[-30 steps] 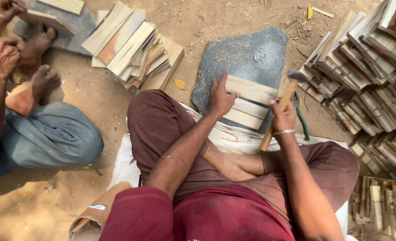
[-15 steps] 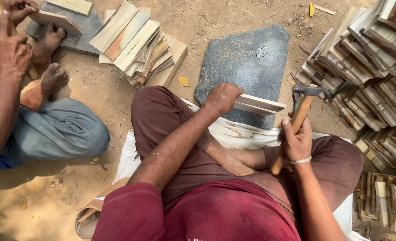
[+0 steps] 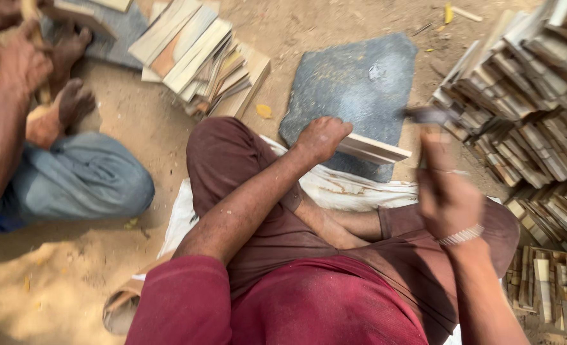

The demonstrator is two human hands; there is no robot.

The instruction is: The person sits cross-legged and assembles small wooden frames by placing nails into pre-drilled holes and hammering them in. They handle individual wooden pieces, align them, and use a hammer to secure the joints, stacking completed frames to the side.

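Gripping a wooden slat (image 3: pixel 373 148) over a grey slab (image 3: pixel 354 83), the left hand (image 3: pixel 322 137) is closed. The right hand (image 3: pixel 446 195), blurred, is clenched around a hammer (image 3: pixel 432 118).

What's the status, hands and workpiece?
Left hand grips wooden slat over stone slab. Right hand holds hammer, raised, blurred. Nothing between them.

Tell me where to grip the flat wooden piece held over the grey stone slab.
Grip the wooden piece at its near left end, coming from the left as the left hand does. It is long, thin and flat, so this leaves the far end free over the stone slab.
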